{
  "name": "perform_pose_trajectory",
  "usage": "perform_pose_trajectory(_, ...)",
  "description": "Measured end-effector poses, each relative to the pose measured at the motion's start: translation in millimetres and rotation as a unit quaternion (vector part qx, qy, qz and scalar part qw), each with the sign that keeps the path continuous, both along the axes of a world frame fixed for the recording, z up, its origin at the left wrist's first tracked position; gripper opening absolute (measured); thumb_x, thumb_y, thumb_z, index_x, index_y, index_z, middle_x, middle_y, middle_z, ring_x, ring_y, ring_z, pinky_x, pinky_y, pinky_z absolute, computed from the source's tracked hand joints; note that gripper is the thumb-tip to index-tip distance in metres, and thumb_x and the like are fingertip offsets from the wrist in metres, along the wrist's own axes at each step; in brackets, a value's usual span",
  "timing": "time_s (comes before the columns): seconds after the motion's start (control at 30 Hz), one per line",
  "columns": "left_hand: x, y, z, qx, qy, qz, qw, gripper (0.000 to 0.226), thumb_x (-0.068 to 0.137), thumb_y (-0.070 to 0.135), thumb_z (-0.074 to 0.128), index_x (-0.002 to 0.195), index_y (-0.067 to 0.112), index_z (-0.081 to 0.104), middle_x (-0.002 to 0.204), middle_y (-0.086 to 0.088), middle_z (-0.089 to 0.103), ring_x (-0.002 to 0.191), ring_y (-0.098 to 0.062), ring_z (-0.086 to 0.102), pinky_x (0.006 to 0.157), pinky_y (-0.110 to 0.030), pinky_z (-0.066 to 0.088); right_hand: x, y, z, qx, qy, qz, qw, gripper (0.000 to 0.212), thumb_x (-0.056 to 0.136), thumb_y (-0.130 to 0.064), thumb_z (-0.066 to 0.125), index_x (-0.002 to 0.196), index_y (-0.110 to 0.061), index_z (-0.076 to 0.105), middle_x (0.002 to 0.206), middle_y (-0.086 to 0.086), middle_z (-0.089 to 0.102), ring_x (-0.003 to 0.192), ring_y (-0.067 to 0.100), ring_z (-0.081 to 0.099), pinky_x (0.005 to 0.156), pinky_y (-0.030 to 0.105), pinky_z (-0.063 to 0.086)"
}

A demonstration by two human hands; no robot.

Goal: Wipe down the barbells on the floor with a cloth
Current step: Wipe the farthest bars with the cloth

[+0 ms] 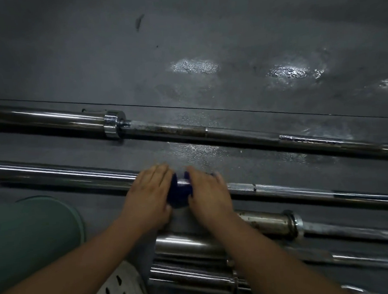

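Note:
Several steel barbells lie side by side on the dark floor. The second barbell (280, 190) runs across the middle of the view. A dark blue cloth (179, 192) is wrapped around it near its collar. My left hand (149, 195) grips the cloth from the left, fingers over the bar. My right hand (208, 194) grips the same cloth from the right. Most of the cloth is hidden under both hands. The far barbell (165, 128) shows rusty spots beside its chrome collar. A nearer barbell (271, 221) has a stained sleeve.
More barbell sleeves (189, 246) are stacked close under my right forearm. My knee in green cloth (29, 236) is at the left, and a white perforated shoe (119, 288) sits at the bottom. Wet shiny patches (195, 67) mark the floor beyond the bars.

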State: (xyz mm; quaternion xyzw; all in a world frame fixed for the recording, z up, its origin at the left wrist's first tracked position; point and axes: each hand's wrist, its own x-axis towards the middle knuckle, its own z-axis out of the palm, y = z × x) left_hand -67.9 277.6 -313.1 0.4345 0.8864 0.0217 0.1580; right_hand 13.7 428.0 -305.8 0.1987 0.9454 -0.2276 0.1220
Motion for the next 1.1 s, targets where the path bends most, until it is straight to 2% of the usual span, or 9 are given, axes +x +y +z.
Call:
perform_pose_trajectory(0.13,7,-10,7,-0.005,0.010,0.001,1.000,0.089,0.054,0.031,0.058,0.138,0.004,0.052,0.142,-0.015,0.051,0.129,-0.034,0.050,0.109,-0.047,0.039,59,73,-1,0.050,-0.012,-0.086,0.995,0.068,0.077,-0.015,0.064,0.140,-0.025,0.041,0.110,-0.002,0.071,0.104,0.022,0.064,0.102,0.036,0.036)
perform_pose_trajectory(0.27,14,-16,9,-0.022,0.006,0.009,1.000,0.092,0.056,0.033,0.059,0.143,0.004,0.047,0.147,-0.016,0.049,0.133,-0.033,0.048,0.111,-0.045,0.037,99,118,1,0.061,-0.024,-0.166,0.984,0.067,0.079,-0.011,0.064,0.141,-0.022,0.043,0.104,0.006,0.071,0.098,0.029,0.064,0.099,0.039,0.043)
perform_pose_trajectory(0.43,22,-25,25,-0.051,-0.001,0.018,0.999,0.097,0.063,0.038,0.054,0.154,0.009,0.032,0.157,-0.012,0.036,0.145,-0.028,0.034,0.117,-0.046,0.031,89,128,24,-0.122,0.071,-0.393,0.909,0.046,0.080,0.002,0.051,0.117,-0.024,0.054,0.096,0.008,0.065,0.075,0.020,0.059,0.060,0.025,0.043)
perform_pose_trajectory(0.6,56,-14,60,-0.004,0.006,0.021,1.000,0.094,0.068,0.046,0.037,0.154,0.009,0.030,0.158,-0.013,0.034,0.146,-0.030,0.033,0.118,-0.046,0.027,89,114,66,-0.292,0.143,-0.388,0.862,0.042,0.086,0.005,0.048,0.115,-0.024,0.058,0.098,0.005,0.063,0.069,0.018,0.060,0.042,0.014,0.042)
perform_pose_trajectory(0.63,66,-10,68,0.007,0.007,0.015,1.000,0.093,0.070,0.046,0.037,0.156,0.010,0.025,0.161,-0.012,0.028,0.148,-0.029,0.027,0.120,-0.045,0.022,92,112,73,-0.354,0.136,-0.417,0.826,0.041,0.086,0.004,0.048,0.115,-0.022,0.059,0.102,0.008,0.063,0.072,0.024,0.062,0.043,0.019,0.045)
perform_pose_trajectory(0.7,82,-2,92,0.017,0.006,0.016,1.000,0.092,0.075,0.043,0.039,0.158,0.013,0.013,0.165,-0.008,0.015,0.152,-0.025,0.016,0.123,-0.043,0.014,101,109,87,-0.516,0.113,-0.463,0.712,0.041,0.080,0.002,0.047,0.116,-0.012,0.061,0.111,0.021,0.063,0.079,0.036,0.064,0.048,0.037,0.052)
perform_pose_trajectory(0.77,92,6,120,0.033,0.022,0.019,0.999,0.093,0.075,0.043,0.039,0.159,0.015,0.009,0.166,-0.008,0.012,0.152,-0.025,0.015,0.123,-0.042,0.015,114,106,108,-0.593,0.117,-0.498,0.622,0.033,0.081,-0.002,0.045,0.111,-0.002,0.061,0.100,0.023,0.065,0.071,0.033,0.063,0.054,0.041,0.056)
perform_pose_trajectory(0.93,127,21,195,0.061,0.079,0.022,0.995,0.090,0.082,0.041,0.048,0.159,0.017,0.007,0.166,-0.004,0.011,0.152,-0.020,0.013,0.121,-0.039,0.021,158,99,173,-0.683,0.168,-0.473,0.530,0.019,0.090,-0.009,0.044,0.084,-0.005,0.061,0.066,0.011,0.065,0.052,0.024,0.059,0.050,0.031,0.052)
perform_pose_trajectory(1.1,173,37,259,0.062,0.109,0.025,0.992,0.088,0.087,0.037,0.058,0.158,0.016,0.010,0.165,-0.006,0.016,0.150,-0.023,0.019,0.121,-0.038,0.021,223,108,219,-0.778,0.186,-0.427,0.421,0.016,0.073,-0.008,0.052,0.087,-0.008,0.060,0.083,0.006,0.059,0.077,0.019,0.059,0.075,0.027,0.055)
